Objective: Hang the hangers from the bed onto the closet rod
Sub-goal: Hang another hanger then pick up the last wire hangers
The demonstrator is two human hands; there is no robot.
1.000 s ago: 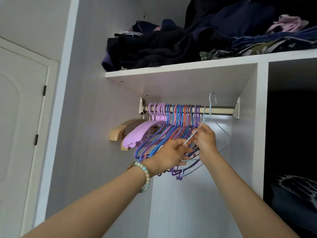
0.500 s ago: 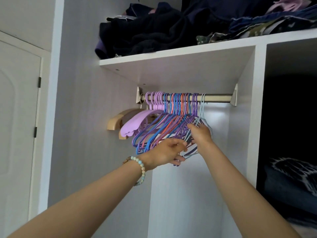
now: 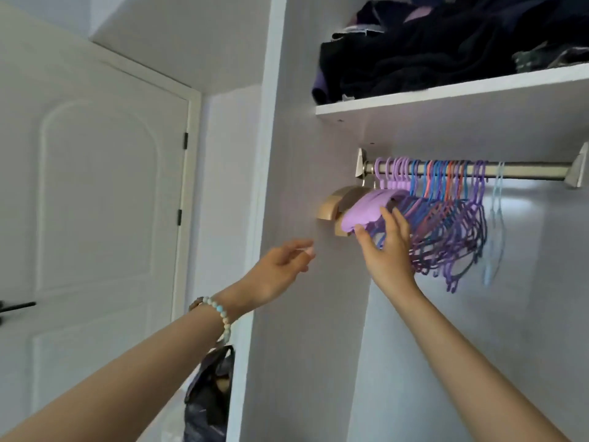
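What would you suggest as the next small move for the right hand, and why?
Probably draw the right hand back off the bunch of hangers and turn for more. Its straight fingers only touch the bunch, the left hand is empty, and the pale blue hanger already hangs on the rod, apart from the others.

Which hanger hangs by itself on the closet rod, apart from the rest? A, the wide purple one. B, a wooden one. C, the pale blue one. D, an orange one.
C: the pale blue hanger hangs alone on the closet rod, with a clear gap between it and the packed bunch of hangers to its left.
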